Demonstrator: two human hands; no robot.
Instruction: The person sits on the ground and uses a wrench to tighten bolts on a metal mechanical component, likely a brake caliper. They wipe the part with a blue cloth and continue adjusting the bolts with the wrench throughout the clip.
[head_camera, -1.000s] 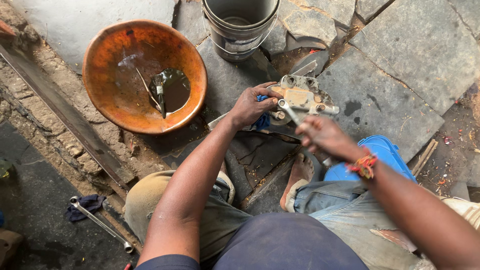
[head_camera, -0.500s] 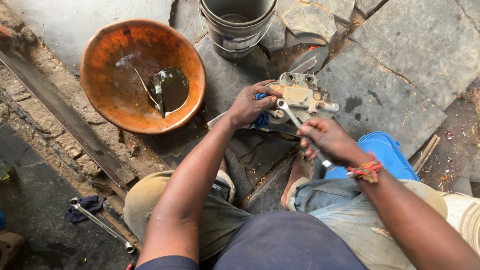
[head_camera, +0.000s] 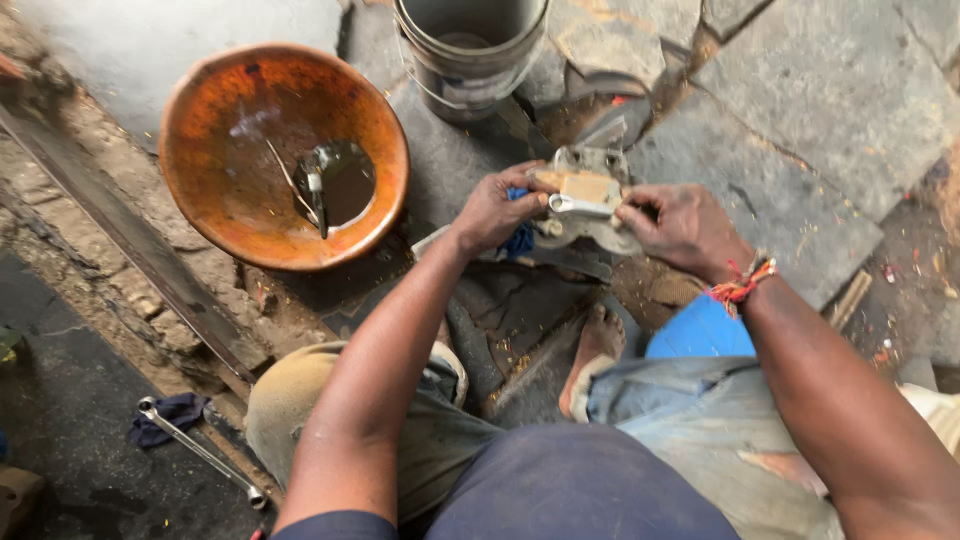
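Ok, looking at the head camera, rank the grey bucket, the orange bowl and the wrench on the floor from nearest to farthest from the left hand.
From the left hand:
1. Grey bucket, just above it at the top edge.
2. Orange bowl, off to its left side.
3. Wrench, far down at the lower left, beside a dark cloth.

Your big bowl (head_camera: 240, 215) is rusty orange with dark brown liquid inside. Your bucket (head_camera: 470, 50) is grey. The metal part (head_camera: 585, 195) looks silver and tan. A blue rag (head_camera: 520, 238) peeks out. Your wrist thread (head_camera: 742, 285) is red and orange.
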